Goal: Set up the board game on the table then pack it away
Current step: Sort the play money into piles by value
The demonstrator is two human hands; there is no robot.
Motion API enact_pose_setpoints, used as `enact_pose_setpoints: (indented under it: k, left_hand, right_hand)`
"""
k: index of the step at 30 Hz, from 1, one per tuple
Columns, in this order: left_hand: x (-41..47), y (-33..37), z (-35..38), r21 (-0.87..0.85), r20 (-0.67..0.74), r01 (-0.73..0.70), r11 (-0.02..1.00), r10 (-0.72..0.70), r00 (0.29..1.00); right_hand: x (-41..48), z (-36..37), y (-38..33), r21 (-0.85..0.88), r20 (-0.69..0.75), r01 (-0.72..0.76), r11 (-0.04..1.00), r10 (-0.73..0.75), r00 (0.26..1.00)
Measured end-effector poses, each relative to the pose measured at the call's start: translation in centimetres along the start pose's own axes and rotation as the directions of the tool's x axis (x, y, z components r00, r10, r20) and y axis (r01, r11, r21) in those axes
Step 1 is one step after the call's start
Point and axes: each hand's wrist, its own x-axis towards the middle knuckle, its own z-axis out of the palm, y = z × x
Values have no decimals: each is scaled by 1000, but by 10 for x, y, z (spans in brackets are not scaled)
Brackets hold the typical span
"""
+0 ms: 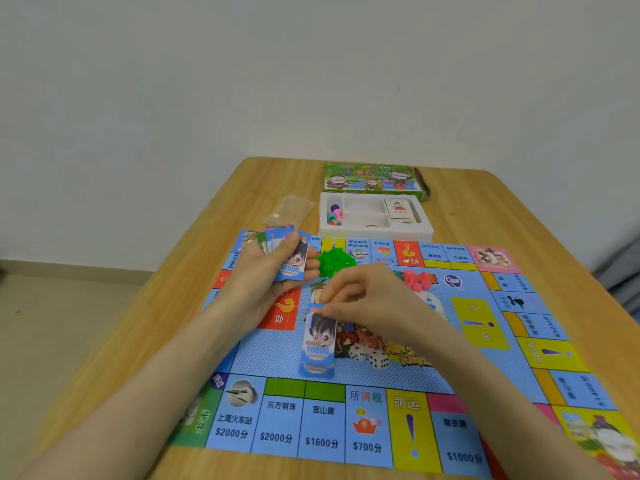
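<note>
The step in hand looks like dealing play money into a pile. The left hand (268,284), left of centre in the frame, is clamped round a fanned stack of blue paper banknotes (292,263) printed with a cartoon face, thumb across the front. The right hand (367,296), mid-frame, pinches the upper end of the top blue note (320,332) between thumb and fingertips. That note sits on a small pile of blue banknotes (317,370) in the middle of the colourful square paper game board (381,384), spread on the wooden worktop (207,216).

To do it well, lay the note square on the pile, edges lined up, and let go only once it lies flat, since thin paper probably slides. Mind the two white dice (370,356) just right of the pile, and the heap of green plastic houses (336,261) near the left fingertips. A sweeping wrist could scatter either.
</note>
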Motion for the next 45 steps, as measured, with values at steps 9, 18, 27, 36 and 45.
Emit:
enact_pose_setpoints:
  k: [9,18,27,36,45]
  left_hand:
    - [0,-3,0,36,16,3,999,-3,1000]
    - [0,-5,1,12,50,16,1000,-16,999]
    - [-8,-2,5,49,186,99,994,-106,977]
    - [-11,-5,7,73,300,59,996,-79,951]
    - [-9,-6,10,149,263,60,987,-98,960]
  right_hand:
    - [6,11,10,-235,21,58,970,-55,998]
    - [3,11,10,-362,40,117,925,-110,993]
    - [5,4,4,100,-430,159,982,-101,897]
    - [3,7,4,225,-309,141,964,-67,949]
    - [3,5,6,42,-510,215,976,-164,844]
